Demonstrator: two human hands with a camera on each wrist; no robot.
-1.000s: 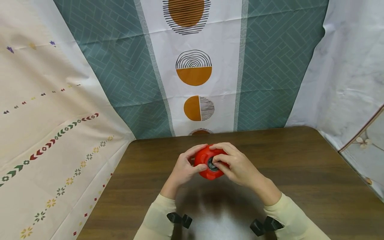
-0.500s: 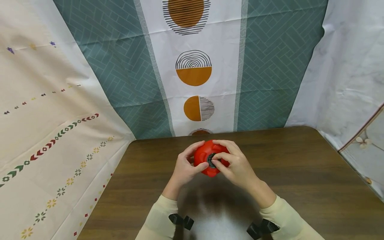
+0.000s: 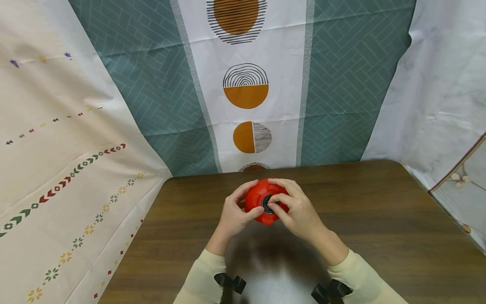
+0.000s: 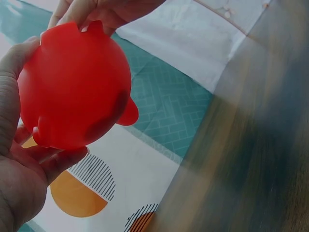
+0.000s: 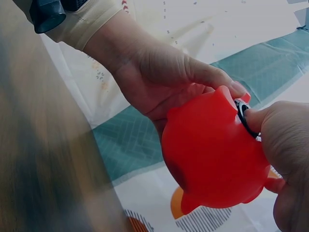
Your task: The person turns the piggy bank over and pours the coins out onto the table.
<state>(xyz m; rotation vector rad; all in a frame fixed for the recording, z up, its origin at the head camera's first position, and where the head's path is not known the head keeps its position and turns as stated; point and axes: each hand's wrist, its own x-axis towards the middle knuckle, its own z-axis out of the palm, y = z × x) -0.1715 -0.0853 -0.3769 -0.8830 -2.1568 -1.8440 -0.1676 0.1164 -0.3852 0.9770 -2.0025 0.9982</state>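
Note:
A round, glossy red piggy bank with stubby feet is held up over the table, its underside turned toward me. My left hand grips its left side, thumb near the round black plug in the base. My right hand pinches at the plug with thumb and forefinger, while other fingers lie along the bank's far right side. The left wrist view shows the smooth red body between the hands. In the right wrist view the black plug sits at the opening, partly hidden by the right thumb.
The brown wooden table spreads beneath the hands. A green and white patterned cloth hangs behind it, with a cream cloth on the left and a white one on the right. Black wrist devices sit on the sleeves.
The piggy bank and both hands have moved slightly up and away, and the bank has tilted a little. The right hand's fingers stay at the plug. Little differs over the last half second.

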